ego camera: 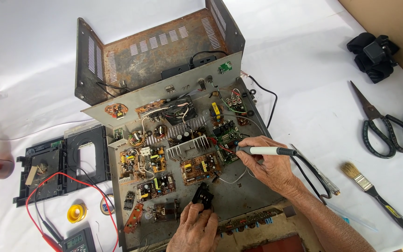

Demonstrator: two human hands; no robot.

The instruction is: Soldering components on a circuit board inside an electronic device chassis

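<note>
Two hands are at work over the opened amplifier chassis (239, 198), and nearest the bottom edge is the left hand (194, 231), fingers curled shut around a small black plug-like part (202, 196) that stands upright on the chassis floor, just past the knuckles. Up and to the right, the right hand (269, 163) is closed in a pen grip on a soldering iron (264, 150). Its long axis lies almost level, tip pointing left onto the green circuit board (225, 137), cable end trailing right, so the work point sits just left of the fingers; the right hand is plainly the nearer one to it. The wrist comes in from the lower right, forearm angled across the chassis corner.

Beyond the board are finned heat sinks (183, 140) and a scatter of smaller boards, then the rusty lid (150, 51) standing open at the back. Off to the sides (well apart from either hand): a multimeter (76, 241) with red leads and a solder reel (77, 212) on the left, a paintbrush (374, 189) and scissors (381, 126) on the right.
</note>
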